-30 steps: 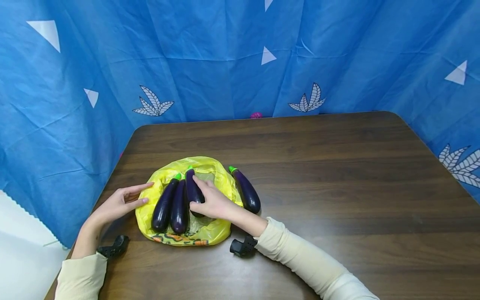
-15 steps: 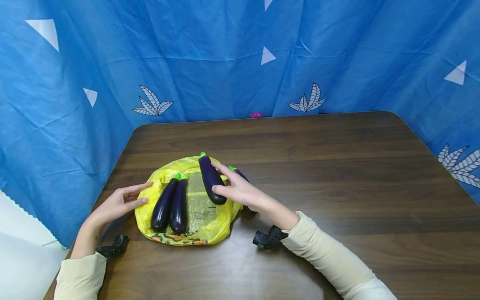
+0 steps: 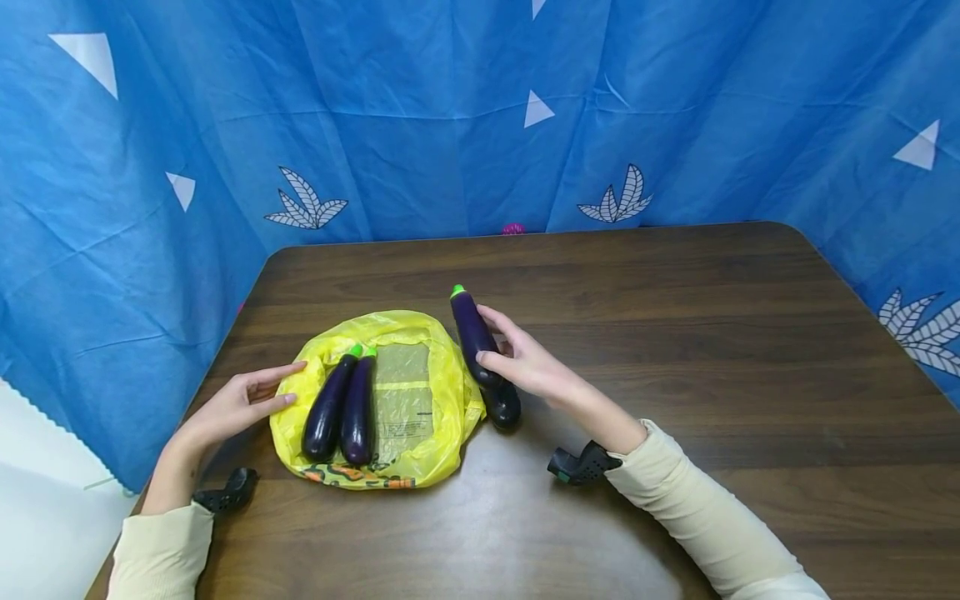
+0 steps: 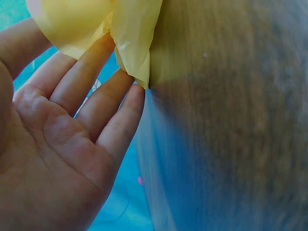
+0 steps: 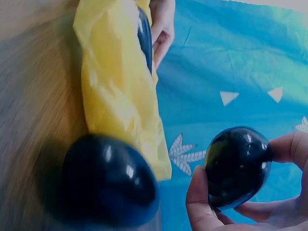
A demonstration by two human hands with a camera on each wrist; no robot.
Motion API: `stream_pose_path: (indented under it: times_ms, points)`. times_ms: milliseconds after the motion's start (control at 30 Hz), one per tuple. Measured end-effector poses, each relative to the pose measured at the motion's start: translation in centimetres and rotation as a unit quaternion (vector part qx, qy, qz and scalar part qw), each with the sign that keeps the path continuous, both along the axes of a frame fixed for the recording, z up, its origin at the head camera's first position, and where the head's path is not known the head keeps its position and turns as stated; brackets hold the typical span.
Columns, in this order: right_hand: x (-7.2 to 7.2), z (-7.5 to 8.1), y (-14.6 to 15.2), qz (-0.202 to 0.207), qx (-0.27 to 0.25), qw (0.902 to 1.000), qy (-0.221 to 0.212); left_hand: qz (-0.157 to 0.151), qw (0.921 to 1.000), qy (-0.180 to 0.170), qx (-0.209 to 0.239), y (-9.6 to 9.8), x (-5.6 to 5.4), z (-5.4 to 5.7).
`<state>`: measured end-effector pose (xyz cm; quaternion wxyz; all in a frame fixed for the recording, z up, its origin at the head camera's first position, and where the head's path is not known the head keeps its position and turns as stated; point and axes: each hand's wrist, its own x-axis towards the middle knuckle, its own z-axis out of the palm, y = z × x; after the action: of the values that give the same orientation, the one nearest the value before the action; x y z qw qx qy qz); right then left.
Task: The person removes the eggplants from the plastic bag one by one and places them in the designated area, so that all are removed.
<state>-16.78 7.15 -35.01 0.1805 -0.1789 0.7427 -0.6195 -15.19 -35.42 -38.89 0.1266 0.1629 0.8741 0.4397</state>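
My right hand [image 3: 528,362] holds a dark purple eggplant [image 3: 471,329] with a green stem end, thumb on one side and fingers on the other. Beneath its lower end a second eggplant [image 3: 504,408] lies on the table, mostly covered in the head view; its rounded end [image 5: 108,180] shows large in the right wrist view. A yellow plastic bag [image 3: 453,442], its mouth rolled wide, sits to the left with two eggplants [image 3: 326,417] side by side in it. My left hand [image 3: 232,408] touches the bag's left rim with fairly straight fingers, as the left wrist view also shows.
The brown wood-grain table [image 3: 675,333] extends far to the right of the bag. A blue curtain [image 3: 420,125] with white triangles and leaf prints hangs behind and at the sides. Black wrist cameras [image 3: 581,465] sit on both wrists.
My right hand has lifted one eggplant from the bag and carried it right, past the bag's right rim, over the eggplant on the table. My left hand stays at the bag.
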Motion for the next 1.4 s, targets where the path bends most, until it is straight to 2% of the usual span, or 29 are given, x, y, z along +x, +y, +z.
stream_pose_path:
  times_ms: [267,433,567,667,900,1167,1400]
  points:
    - [-0.1,-0.6,2.9,-0.017,-0.002,0.9998,-0.007,0.002,0.9999,-0.003,-0.016,0.1,0.1,0.4]
    - [0.1,-1.5,4.7,-0.028,-0.015,0.9980,-0.054,0.001,0.9999,-0.006,-0.015,0.2,0.1,0.5]
    - [0.3,-2.5,5.7,-0.030,-0.054,0.9932,-0.099,0.003,0.9998,-0.008,-0.016,0.1,0.0,0.5]
    - [0.4,-3.1,6.3,-0.026,-0.079,0.9891,-0.121,0.004,0.9999,-0.009,-0.013,0.1,0.0,0.4]
    - [0.6,-4.1,7.2,0.000,-0.100,0.9825,-0.157,0.004,0.9999,-0.012,-0.009,0.1,0.0,0.1]
    - [0.8,-4.7,7.5,0.000,-0.123,0.9757,-0.181,0.001,0.9999,-0.007,-0.008,0.0,0.0,0.1]
    - [1.4,-4.7,7.4,-0.027,-0.101,0.9819,-0.158,-0.001,1.0000,-0.006,-0.007,0.0,-0.1,0.1]
